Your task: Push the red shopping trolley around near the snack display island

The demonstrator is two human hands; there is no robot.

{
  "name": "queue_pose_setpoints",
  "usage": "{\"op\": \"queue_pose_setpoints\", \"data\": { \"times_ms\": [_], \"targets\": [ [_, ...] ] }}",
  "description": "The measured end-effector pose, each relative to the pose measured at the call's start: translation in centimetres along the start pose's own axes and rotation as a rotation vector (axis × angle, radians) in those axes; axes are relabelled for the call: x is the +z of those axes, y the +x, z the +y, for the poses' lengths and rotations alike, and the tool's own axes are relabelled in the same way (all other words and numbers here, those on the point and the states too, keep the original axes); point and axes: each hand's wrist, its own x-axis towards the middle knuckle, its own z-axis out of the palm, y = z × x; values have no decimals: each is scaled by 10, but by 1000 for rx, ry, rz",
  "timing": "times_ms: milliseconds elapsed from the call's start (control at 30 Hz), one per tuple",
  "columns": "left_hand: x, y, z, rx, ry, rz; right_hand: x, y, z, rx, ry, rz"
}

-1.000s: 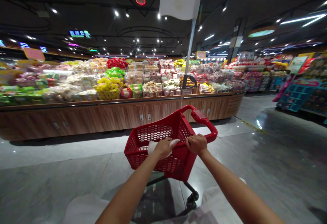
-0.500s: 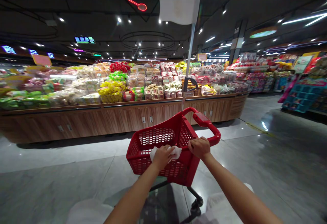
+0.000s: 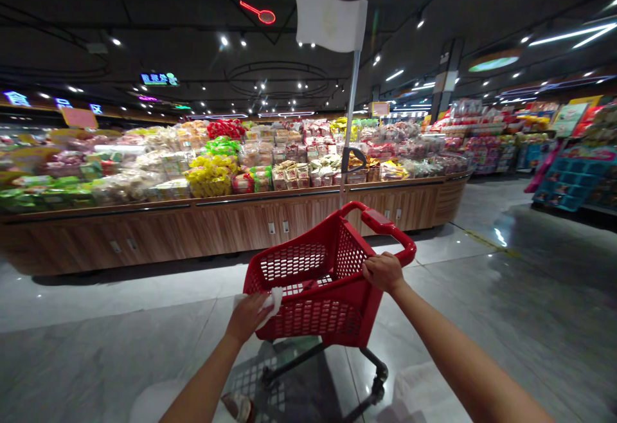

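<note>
A small red shopping cart point(image 3: 308, 317) with a perforated plastic basket stands in front of me on dark legs. My left hand point(image 3: 249, 315) is closed on a crumpled white cloth point(image 3: 274, 304), possibly a wipe, and presses it against the basket's near rim at the left front corner. With its fingers wrapped over the rim near the handle end, my right hand point(image 3: 384, 272) grips the cart. The red handle point(image 3: 402, 243) curves just beyond that hand. From the cart's rear rises a pole bearing a white flag point(image 3: 331, 19).
A long wooden display counter point(image 3: 241, 227) heaped with packaged goods runs behind the cart. Teal shelving point(image 3: 571, 175) stands at the right. Grey polished floor point(image 3: 491, 320) surrounds the cart, and part of a shoe point(image 3: 238, 405) shows below.
My left hand has slid the white cloth leftward along the near rim to the front corner. The cart has tilted or turned slightly, and the flag has swayed left. My right hand keeps its hold.
</note>
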Motion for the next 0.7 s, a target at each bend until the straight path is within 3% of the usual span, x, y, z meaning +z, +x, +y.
{"op": "queue_pose_setpoints", "data": {
  "times_ms": [67,133,267,367,433,533,700],
  "targets": [
    [-1,-1,13,-43,-3,-21,1,6,0,64,5,-96],
    [1,9,42,-64,-5,-40,4,10,-14,145,24,-177],
    [11,48,117,-59,-34,-60,19,7,-77,161,197,-302],
    [12,68,153,-54,-37,-114,33,-3,-109,167,382,-339],
    [9,66,160,-24,-34,-167,38,-8,-108,193,465,-345],
    [5,39,152,25,-34,-170,42,-7,-82,217,481,-366],
    [6,-17,107,218,-47,-108,45,7,-42,208,416,-458]
  ]
}}
